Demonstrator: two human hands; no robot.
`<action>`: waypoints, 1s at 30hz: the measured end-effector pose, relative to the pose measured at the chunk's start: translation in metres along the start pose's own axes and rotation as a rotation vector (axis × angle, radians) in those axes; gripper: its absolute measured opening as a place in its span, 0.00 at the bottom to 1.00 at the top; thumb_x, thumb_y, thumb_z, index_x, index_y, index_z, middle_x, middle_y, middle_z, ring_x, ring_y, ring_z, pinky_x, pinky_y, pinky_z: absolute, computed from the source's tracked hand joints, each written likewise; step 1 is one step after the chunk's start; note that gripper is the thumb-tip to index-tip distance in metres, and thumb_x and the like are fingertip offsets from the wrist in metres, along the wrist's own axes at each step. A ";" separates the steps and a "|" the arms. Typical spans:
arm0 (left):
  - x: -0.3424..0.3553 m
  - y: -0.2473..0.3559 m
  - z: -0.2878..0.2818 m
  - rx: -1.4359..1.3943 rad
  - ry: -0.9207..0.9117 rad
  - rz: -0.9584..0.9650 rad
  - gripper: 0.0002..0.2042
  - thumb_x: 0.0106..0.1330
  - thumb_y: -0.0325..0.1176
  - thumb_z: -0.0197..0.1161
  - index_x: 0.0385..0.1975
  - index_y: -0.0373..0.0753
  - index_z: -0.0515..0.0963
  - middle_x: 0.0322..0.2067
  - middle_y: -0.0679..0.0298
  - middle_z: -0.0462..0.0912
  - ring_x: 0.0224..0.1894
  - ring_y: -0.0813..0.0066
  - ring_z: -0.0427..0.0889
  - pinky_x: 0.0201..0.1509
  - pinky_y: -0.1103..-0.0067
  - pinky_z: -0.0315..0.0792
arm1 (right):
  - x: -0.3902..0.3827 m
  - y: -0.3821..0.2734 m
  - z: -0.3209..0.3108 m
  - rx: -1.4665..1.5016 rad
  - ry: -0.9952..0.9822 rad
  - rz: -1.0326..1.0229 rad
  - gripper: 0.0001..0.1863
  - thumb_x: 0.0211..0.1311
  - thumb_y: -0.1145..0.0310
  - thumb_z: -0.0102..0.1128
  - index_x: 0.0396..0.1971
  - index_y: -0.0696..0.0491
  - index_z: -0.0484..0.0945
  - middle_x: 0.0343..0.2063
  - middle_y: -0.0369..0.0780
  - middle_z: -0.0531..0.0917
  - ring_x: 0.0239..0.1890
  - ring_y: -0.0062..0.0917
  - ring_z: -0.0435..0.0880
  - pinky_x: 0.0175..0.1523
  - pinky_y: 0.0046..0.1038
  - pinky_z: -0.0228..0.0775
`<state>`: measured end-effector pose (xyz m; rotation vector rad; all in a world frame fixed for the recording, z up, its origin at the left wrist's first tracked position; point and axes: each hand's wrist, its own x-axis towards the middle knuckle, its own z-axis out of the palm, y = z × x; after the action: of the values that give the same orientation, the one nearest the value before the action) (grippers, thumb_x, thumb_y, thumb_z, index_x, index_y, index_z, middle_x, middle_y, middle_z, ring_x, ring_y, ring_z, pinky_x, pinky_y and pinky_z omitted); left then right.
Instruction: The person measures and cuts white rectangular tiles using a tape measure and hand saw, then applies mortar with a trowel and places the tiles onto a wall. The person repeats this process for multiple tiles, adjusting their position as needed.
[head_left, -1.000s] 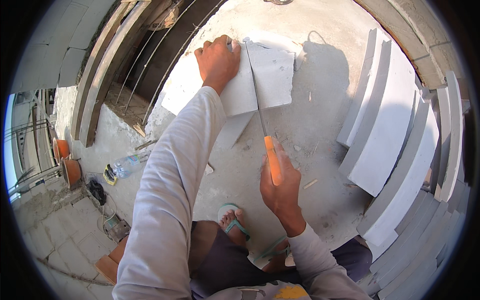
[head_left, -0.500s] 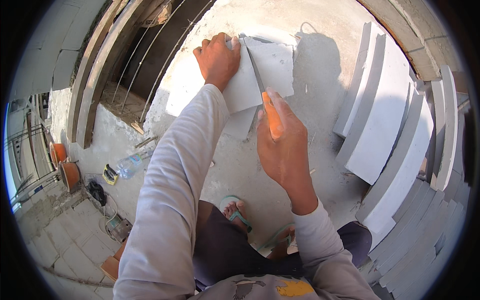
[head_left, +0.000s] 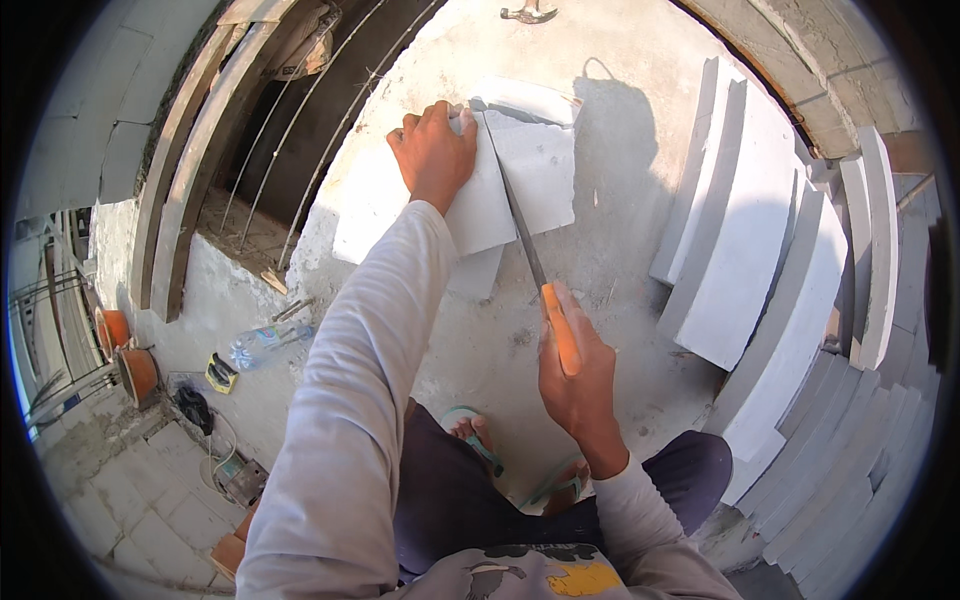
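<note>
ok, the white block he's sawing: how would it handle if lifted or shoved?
The white block is probably stiff: it keeps flat faces under the left hand. Likely crumbly, since its edges look chipped and the saw in the right hand cuts it. Unlikely to roll, lying flat.

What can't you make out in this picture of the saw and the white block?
- Head view: the saw teeth are too small to see.
- The block part under the left hand is hidden by that hand.
- The orange handle is mostly wrapped by the right hand.
- The tool at the top edge is cut off.
</note>
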<state>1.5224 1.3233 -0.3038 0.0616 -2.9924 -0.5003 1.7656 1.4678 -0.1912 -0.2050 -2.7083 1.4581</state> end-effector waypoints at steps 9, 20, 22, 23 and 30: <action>0.000 -0.001 0.001 -0.016 0.005 0.008 0.18 0.72 0.48 0.58 0.46 0.39 0.83 0.47 0.60 0.88 0.53 0.61 0.79 0.65 0.60 0.60 | 0.004 0.019 0.010 -0.013 0.008 -0.018 0.25 0.68 0.75 0.59 0.63 0.66 0.71 0.50 0.59 0.84 0.45 0.43 0.90 0.48 0.33 0.81; 0.008 -0.002 0.001 0.002 0.084 0.047 0.17 0.71 0.48 0.60 0.44 0.40 0.83 0.45 0.60 0.88 0.52 0.60 0.80 0.62 0.60 0.62 | -0.037 0.040 0.002 -0.041 0.052 -0.077 0.25 0.67 0.76 0.61 0.62 0.66 0.72 0.47 0.58 0.85 0.37 0.40 0.91 0.42 0.31 0.81; -0.004 -0.007 0.007 -0.006 0.070 0.037 0.17 0.71 0.48 0.60 0.44 0.40 0.84 0.45 0.61 0.88 0.52 0.61 0.80 0.62 0.59 0.61 | -0.079 0.045 -0.012 -0.104 0.079 -0.099 0.25 0.67 0.75 0.61 0.62 0.65 0.72 0.46 0.57 0.86 0.34 0.40 0.90 0.39 0.32 0.80; -0.006 -0.009 0.008 -0.014 0.063 0.041 0.17 0.71 0.48 0.60 0.44 0.40 0.84 0.45 0.61 0.88 0.52 0.61 0.80 0.62 0.59 0.61 | -0.058 0.038 -0.005 -0.047 0.005 0.006 0.25 0.67 0.75 0.61 0.62 0.66 0.73 0.47 0.57 0.85 0.36 0.40 0.90 0.41 0.32 0.81; -0.001 -0.006 0.008 0.007 0.069 0.000 0.17 0.70 0.49 0.62 0.43 0.40 0.84 0.41 0.59 0.88 0.51 0.61 0.80 0.61 0.60 0.61 | -0.076 0.055 -0.006 -0.061 0.044 -0.090 0.24 0.67 0.75 0.61 0.62 0.63 0.74 0.46 0.58 0.85 0.37 0.39 0.91 0.41 0.31 0.81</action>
<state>1.5226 1.3203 -0.3128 0.0772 -2.9269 -0.4773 1.8460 1.4914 -0.2332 -0.1151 -2.6916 1.3326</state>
